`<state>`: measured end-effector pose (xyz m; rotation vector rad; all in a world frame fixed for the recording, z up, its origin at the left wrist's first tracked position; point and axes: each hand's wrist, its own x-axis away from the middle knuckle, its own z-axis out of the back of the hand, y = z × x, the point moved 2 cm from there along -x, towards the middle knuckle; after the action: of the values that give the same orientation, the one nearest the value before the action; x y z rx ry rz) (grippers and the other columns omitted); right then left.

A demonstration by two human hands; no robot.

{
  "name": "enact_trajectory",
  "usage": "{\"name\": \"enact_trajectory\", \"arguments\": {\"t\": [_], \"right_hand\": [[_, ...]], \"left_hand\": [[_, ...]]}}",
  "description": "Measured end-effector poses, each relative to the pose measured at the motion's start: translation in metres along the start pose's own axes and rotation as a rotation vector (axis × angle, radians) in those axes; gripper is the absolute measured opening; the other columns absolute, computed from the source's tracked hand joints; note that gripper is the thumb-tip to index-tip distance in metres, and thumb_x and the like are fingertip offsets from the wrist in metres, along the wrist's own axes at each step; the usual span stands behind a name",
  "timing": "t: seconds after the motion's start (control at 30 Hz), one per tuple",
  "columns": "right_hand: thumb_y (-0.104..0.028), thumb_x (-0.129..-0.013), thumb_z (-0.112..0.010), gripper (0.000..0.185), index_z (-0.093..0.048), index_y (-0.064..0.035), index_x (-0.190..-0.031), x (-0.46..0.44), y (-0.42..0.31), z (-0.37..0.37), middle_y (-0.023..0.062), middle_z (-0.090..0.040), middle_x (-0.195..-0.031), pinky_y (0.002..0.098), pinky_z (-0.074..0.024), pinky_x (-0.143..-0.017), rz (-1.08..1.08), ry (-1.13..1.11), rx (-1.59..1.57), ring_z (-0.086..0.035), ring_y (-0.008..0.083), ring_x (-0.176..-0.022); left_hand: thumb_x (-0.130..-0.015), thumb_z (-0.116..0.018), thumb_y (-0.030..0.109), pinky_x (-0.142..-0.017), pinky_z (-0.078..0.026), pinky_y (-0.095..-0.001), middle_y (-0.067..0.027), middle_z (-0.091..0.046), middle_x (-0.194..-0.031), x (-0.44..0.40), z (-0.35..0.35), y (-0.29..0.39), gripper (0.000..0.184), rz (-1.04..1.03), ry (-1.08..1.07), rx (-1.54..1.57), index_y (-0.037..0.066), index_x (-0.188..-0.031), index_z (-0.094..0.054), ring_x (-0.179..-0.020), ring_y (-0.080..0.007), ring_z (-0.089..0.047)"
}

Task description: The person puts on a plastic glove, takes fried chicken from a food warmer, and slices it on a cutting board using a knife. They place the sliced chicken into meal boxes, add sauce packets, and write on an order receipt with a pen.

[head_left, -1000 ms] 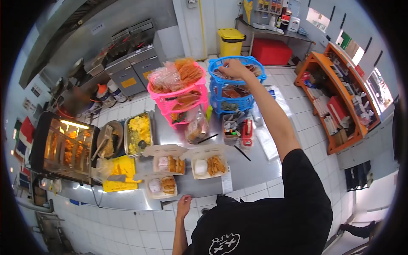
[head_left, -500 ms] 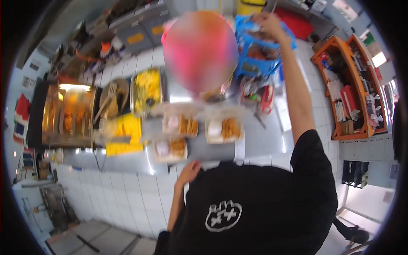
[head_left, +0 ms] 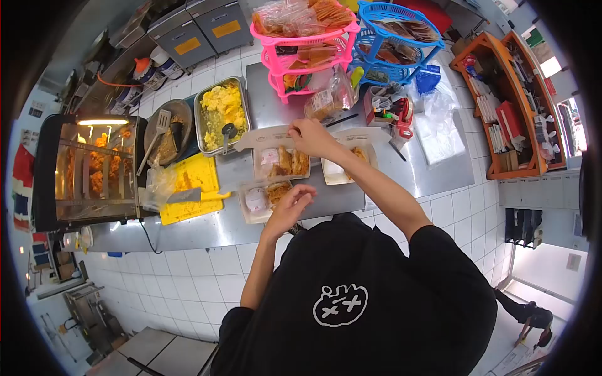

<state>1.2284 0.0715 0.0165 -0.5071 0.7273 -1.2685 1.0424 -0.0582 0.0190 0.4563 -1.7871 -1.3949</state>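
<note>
My right hand (head_left: 313, 138) is over the back edge of a box (head_left: 255, 164) holding a wrapped white portion (head_left: 269, 158) and fried brown pieces (head_left: 292, 161). Its fingers are pinched together; what they hold, if anything, is hidden. My left hand (head_left: 293, 210), fingers parted and slightly curled, hovers at the right side of the front box (head_left: 256, 216), which holds a similar wrapped portion and brown pieces. Under my right forearm lies a third open box (head_left: 338, 180) with a white portion and brown pieces, partly covered by the arm.
Pink (head_left: 307, 39) and blue (head_left: 401, 53) tiered baskets of packets stand at the back. To the left are a yellow food tray (head_left: 243, 103), a pan, a yellow board (head_left: 188, 212) with a knife, and a lit display warmer (head_left: 94, 169). Another person (head_left: 530, 316) is far off at lower right.
My right hand has come back from the top blue basket to the boxes. My left hand has risen from the counter's front edge to the front box. The view has shifted.
</note>
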Motion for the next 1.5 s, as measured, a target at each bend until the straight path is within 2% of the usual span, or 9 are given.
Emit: {"name": "enact_trajectory", "arguments": {"t": [0.37,0.43,0.57,0.67,0.83,1.03,1.13,1.2,1.5], "right_hand": [[-0.031,-0.088,-0.07,0.031,-0.076,-0.0019,-0.097,-0.089,0.098,0.325,0.0144,-0.075,-0.082,0.0348,-0.0558,-0.069,-0.055,0.767,0.272,-0.074,0.0213,-0.076],[-0.036,-0.084,-0.074,0.036,-0.076,-0.0015,-0.093,-0.137,0.136,0.361,0.0158,-0.075,-0.081,0.0361,-0.056,-0.069,-0.133,0.5,0.453,-0.073,0.023,-0.075],[-0.046,-0.076,-0.079,0.048,-0.078,-0.001,-0.093,-0.161,0.137,0.345,0.0183,-0.076,-0.086,0.0386,-0.057,-0.075,-0.573,-0.072,0.394,-0.074,0.0268,-0.079],[-0.056,-0.071,-0.079,0.064,-0.077,-0.0008,-0.104,-0.175,0.157,0.344,0.0206,-0.076,-0.099,0.0413,-0.056,-0.083,-0.512,-0.064,0.512,-0.073,0.0342,-0.093],[-0.045,-0.08,-0.07,0.042,-0.08,-0.0089,-0.098,-0.173,0.189,0.342,0.0215,-0.075,-0.1,0.0446,-0.0557,-0.084,-0.233,-0.044,0.452,-0.072,0.0376,-0.094],[-0.036,-0.094,-0.069,0.031,-0.073,-0.0081,-0.105,-0.14,0.182,0.358,0.0099,-0.074,-0.089,0.0321,-0.055,-0.071,0.182,0.634,0.431,-0.071,0.0158,-0.08],[-0.027,-0.096,-0.07,0.032,-0.068,0.0029,-0.085,-0.063,0.062,0.341,0.0101,-0.072,-0.074,0.0288,-0.0534,-0.061,0.028,0.617,-0.098,-0.07,0.0137,-0.068],[-0.032,-0.101,-0.063,0.027,-0.068,-0.0066,-0.109,-0.019,0.077,0.325,0.0053,-0.073,-0.09,0.0271,-0.0534,-0.068,-0.021,0.427,-0.226,-0.068,0.0107,-0.077],[-0.018,-0.097,-0.065,0.017,-0.067,-0.0014,-0.098,0.135,0.098,0.122,0.0057,-0.071,-0.078,0.0275,-0.0481,-0.059,-0.442,-0.13,-0.525,-0.063,0.0092,-0.068]], "left_hand": [[-0.103,-0.057,0.013,-0.081,-0.052,-0.0299,-0.0058,-0.07,-0.092,0.022,0.102,0.023,0.018,-0.349,0.601,-0.34,0.001,-0.11,-0.068,-0.086,-0.015,-0.066],[-0.101,-0.059,0.015,-0.079,-0.053,-0.0308,-0.0076,-0.072,-0.091,0.002,0.121,0.039,0.019,-0.36,0.612,-0.518,0.003,-0.109,-0.071,-0.085,-0.0175,-0.068],[-0.091,-0.069,0.029,-0.078,-0.055,-0.0356,-0.0141,-0.076,-0.094,-0.092,0.184,0.002,0.029,-0.165,0.292,-0.929,0.005,-0.103,-0.077,-0.088,-0.0246,-0.073],[-0.079,-0.076,0.038,-0.08,-0.056,-0.0384,-0.0152,-0.076,-0.098,-0.114,0.176,0.004,0.041,0.539,-0.007,-0.955,0.004,-0.101,-0.078,-0.092,-0.0283,-0.073],[-0.07,-0.079,0.035,-0.082,-0.057,-0.0406,-0.0168,-0.076,-0.103,-0.128,0.178,-0.044,0.041,0.348,-0.133,-1.271,0.008,-0.102,-0.079,-0.09,-0.0321,-0.073],[-0.071,-0.078,0.032,-0.088,-0.056,-0.0421,-0.0165,-0.075,-0.1,-0.145,0.192,-0.078,0.031,0.338,-0.198,-1.36,0.012,-0.094,-0.079,-0.097,-0.0338,-0.072],[-0.073,-0.075,0.029,-0.086,-0.056,-0.043,-0.0175,-0.075,-0.1,-0.144,0.182,-0.066,0.023,0.275,-0.117,-1.357,0.011,-0.087,-0.077,-0.097,-0.0361,-0.071],[-0.076,-0.072,0.026,-0.086,-0.057,-0.0436,-0.0177,-0.074,-0.102,-0.146,0.172,-0.061,0.023,0.256,-0.143,-1.381,0.011,-0.093,-0.077,-0.099,-0.0358,-0.071],[-0.085,-0.068,0.026,-0.078,-0.055,-0.0427,-0.0179,-0.072,-0.088,-0.128,0.16,0.02,0.024,-0.013,-0.018,-1.221,0.002,-0.086,-0.068,-0.089,-0.0317,-0.071]]}}
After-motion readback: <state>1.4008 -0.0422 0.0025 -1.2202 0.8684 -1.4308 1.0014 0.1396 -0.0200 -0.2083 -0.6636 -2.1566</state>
